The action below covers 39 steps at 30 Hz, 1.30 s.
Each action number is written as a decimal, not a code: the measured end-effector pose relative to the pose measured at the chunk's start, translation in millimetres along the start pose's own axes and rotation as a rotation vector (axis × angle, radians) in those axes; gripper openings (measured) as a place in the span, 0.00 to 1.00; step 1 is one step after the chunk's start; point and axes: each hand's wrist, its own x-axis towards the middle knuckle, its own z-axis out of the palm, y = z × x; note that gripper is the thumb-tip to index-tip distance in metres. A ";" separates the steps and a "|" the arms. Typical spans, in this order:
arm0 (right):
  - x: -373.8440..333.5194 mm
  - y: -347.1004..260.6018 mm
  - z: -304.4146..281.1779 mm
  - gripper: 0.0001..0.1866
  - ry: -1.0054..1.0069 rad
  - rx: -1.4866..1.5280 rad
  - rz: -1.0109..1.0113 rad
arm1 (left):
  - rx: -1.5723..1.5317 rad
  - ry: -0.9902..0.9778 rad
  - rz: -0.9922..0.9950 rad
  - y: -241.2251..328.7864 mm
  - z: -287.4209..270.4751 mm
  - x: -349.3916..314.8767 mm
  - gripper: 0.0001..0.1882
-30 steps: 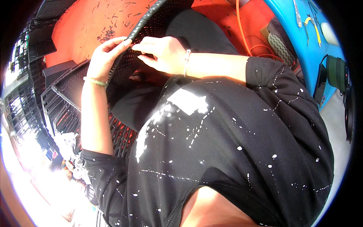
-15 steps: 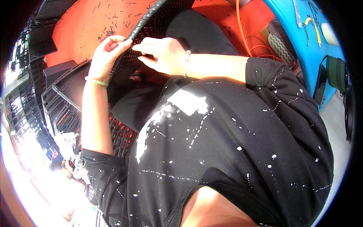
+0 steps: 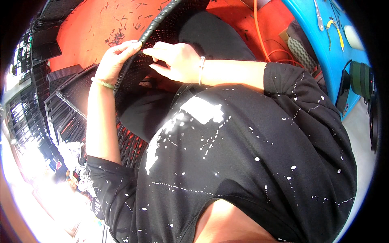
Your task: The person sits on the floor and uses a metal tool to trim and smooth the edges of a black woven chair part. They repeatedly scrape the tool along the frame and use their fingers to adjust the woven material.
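A black woven basket with a thick, spirally wrapped rim leans in front of my legs. My left hand is closed on that rim, its thumb and fingers pinching the edge. Just inside the rim is my right hand, its fingers half bent and its thumb apart from them. Its forefinger tip comes close to the edge beside my left thumb; whether it touches cannot be seen. Nothing shows between the right thumb and forefinger.
Short black scraps are strewn over the red floor. An orange hose runs along the far right. Yellow-handled pliers and a green spool-like object lie on the blue table. Black woven pieces stand at left.
My left fingers have straightened slightly and lie flatter along the rim. My right hand has shifted very slightly toward me and to the right. The basket stays almost in place.
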 end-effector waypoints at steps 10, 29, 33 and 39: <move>10.7 8.5 -3.6 0.09 0.106 0.353 0.342 | -0.031 -0.059 0.099 -8.3 2.5 1.4 0.15; 42.8 -2.3 -15.8 0.11 -0.212 0.956 1.158 | 0.406 0.093 0.553 -24.2 14.7 4.4 0.11; 43.7 9.5 -14.2 0.10 -0.275 0.996 1.143 | 0.401 0.113 0.567 -24.8 17.3 2.8 0.12; 42.1 -6.6 -15.6 0.10 -0.181 0.907 1.055 | 0.555 0.339 0.630 -21.0 33.3 -7.1 0.11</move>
